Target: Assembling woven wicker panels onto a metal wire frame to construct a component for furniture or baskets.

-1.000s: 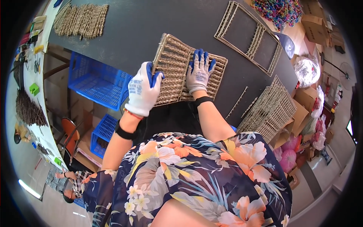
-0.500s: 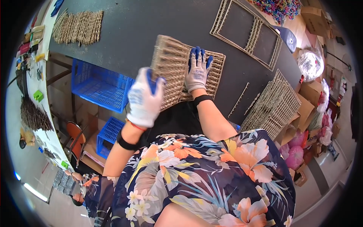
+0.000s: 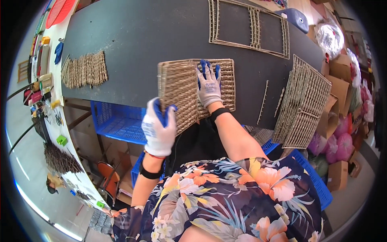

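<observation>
A brown woven panel [image 3: 180, 86] made of twisted cord rows lies folded in two leaves at the table's near edge. Its left leaf is tilted up off the table and blurred by motion. My left hand [image 3: 158, 127], in a white glove with blue fingertips, grips the lower left corner of that raised leaf. On the right leaf my right hand [image 3: 209, 88] lies flat, gloved alike, fingers stretched out and pressing near the fold. To the right, a thin strip of twisted cord [image 3: 263, 101] and a shorter one [image 3: 279, 102] lie on the table.
Bundled twisted strips [image 3: 85, 69] lie at the table's left. Open rectangular frames [image 3: 254, 28] rest at the far right, with a stack of woven panels [image 3: 302, 101] nearer me. A blue crate [image 3: 117, 121] stands below the table's near edge. Cardboard boxes [image 3: 340, 82] crowd the right.
My view has shifted, so the table's contents sit differently in the picture. The raised left leaf, still in my left hand, has changed its tilt slightly. My right hand stays on the panel.
</observation>
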